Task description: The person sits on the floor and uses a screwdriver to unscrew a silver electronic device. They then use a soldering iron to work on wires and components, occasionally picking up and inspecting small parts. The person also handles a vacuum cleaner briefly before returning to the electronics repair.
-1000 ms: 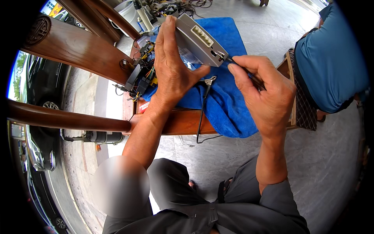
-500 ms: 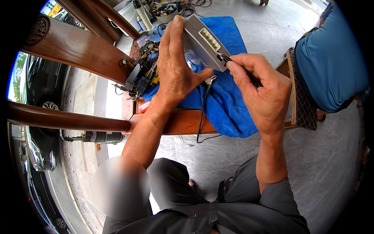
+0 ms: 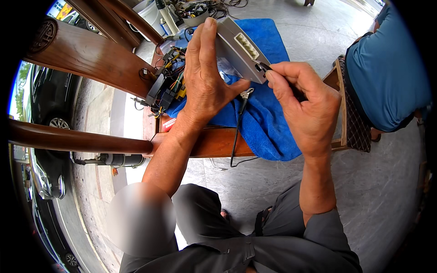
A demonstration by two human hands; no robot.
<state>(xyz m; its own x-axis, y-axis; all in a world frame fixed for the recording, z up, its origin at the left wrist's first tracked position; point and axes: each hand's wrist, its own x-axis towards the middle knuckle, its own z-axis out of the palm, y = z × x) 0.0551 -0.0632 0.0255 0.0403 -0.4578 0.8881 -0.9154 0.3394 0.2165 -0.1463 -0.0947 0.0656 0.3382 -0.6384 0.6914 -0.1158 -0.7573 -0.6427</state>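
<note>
A flat grey electronic module box [image 3: 232,48] is held up on edge by my left hand [image 3: 204,75], its fingers along the back and its thumb low near the bottom corner. A white multi-pin socket [image 3: 247,46] shows in the side facing right, with a small dark port [image 3: 259,68] below it. My right hand [image 3: 309,98] pinches a thin dark tool [image 3: 265,66] whose tip meets the box beside that port. Most of the tool is hidden in my fingers, so its kind is unclear. Below the box, a clip on a black cable [image 3: 242,107] lies on a blue towel [image 3: 268,132].
Tangled wires and connectors [image 3: 168,91] lie left of my left hand on a wooden bench [image 3: 218,142]. A wooden armrest [image 3: 82,140] runs in from the left. At the right, a person in blue [image 3: 387,77] sits close by. A white bucket [image 3: 149,18] stands behind.
The dark tool's tip has shifted slightly at the box's edge, showing more of the small port. The box has tipped a little; both hands stay nearly in place.
</note>
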